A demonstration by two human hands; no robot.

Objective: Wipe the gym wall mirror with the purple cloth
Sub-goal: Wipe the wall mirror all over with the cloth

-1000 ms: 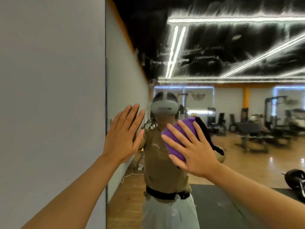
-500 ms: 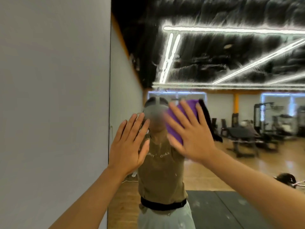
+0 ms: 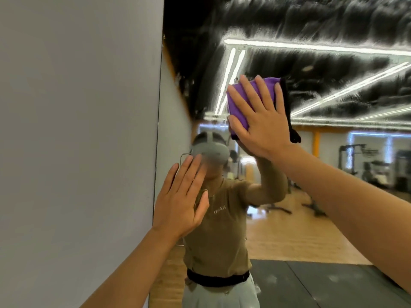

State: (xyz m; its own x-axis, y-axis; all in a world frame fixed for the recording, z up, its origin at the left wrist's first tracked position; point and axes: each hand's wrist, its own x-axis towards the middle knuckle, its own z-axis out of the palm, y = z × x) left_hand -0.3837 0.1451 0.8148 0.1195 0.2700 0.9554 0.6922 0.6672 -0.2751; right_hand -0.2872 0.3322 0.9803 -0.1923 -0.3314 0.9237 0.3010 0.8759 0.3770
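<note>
The wall mirror [image 3: 322, 165] fills the right two thirds of the view and reflects the gym and a person in an olive shirt. A folded purple cloth [image 3: 239, 103] lies flat against the glass, high up. My right hand [image 3: 260, 121] presses it there with straight, spread fingers. Lower and to the left, my left hand [image 3: 182, 201] is flat with straight fingers near the mirror's left edge; contact with the glass cannot be told.
A plain grey wall [image 3: 77, 141] takes up the left of the view and meets the mirror's vertical edge [image 3: 157, 152]. The reflection shows a wooden floor, dark mats, weight machines at the far right and bright ceiling light strips.
My right hand has slid the purple cloth upward on the glass, from chest height in the reflection to above the reflected head. My left hand has stayed flat near the mirror's left edge.
</note>
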